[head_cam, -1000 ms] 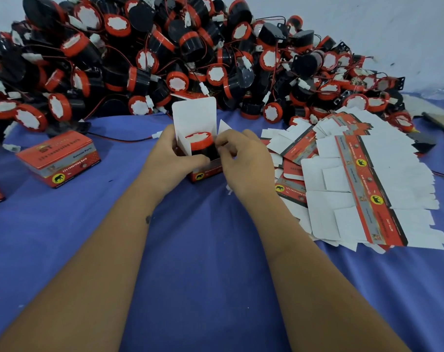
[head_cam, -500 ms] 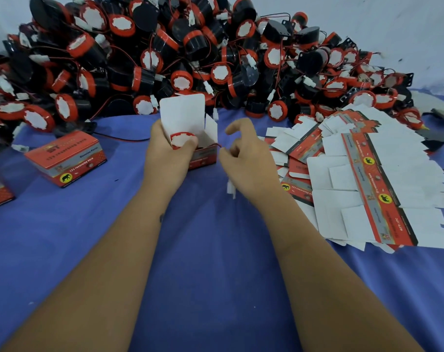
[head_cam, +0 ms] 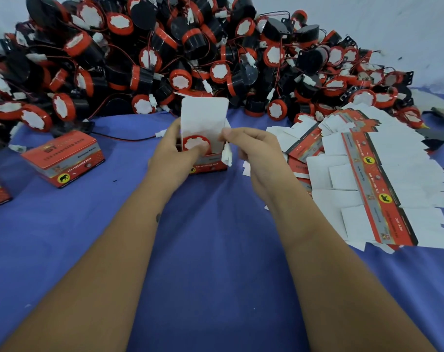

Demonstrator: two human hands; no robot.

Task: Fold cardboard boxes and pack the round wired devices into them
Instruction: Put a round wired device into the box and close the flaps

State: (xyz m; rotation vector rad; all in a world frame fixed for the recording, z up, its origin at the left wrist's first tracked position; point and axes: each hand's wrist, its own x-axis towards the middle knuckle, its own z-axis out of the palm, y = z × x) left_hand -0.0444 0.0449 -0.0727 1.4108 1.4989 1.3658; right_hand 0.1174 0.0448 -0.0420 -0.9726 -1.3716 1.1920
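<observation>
Since the earlier frames, the right hand (head_cam: 256,153) has come back toward the open box (head_cam: 208,158) at the centre of the frame, now pinching the white connector (head_cam: 227,154) on the device's wire between thumb and fingertips, just beside the box's right edge. From the head view, the left hand (head_cam: 175,153) curls round the box, its thumb pressing on the round device (head_cam: 196,144) already seated inside; the white lid flap stands upright behind it. That box looks nearly packed: the wire remains to be tucked in and the flap closed. At centre left, a finished box (head_cam: 63,157) lies shut on the blue cloth (head_cam: 215,250), with part of another at the left edge; their contents cannot be seen. Much seems left: a large pile of devices (head_cam: 190,47) fills the top, and flat unfolded boxes (head_cam: 368,179) spread across the right.
</observation>
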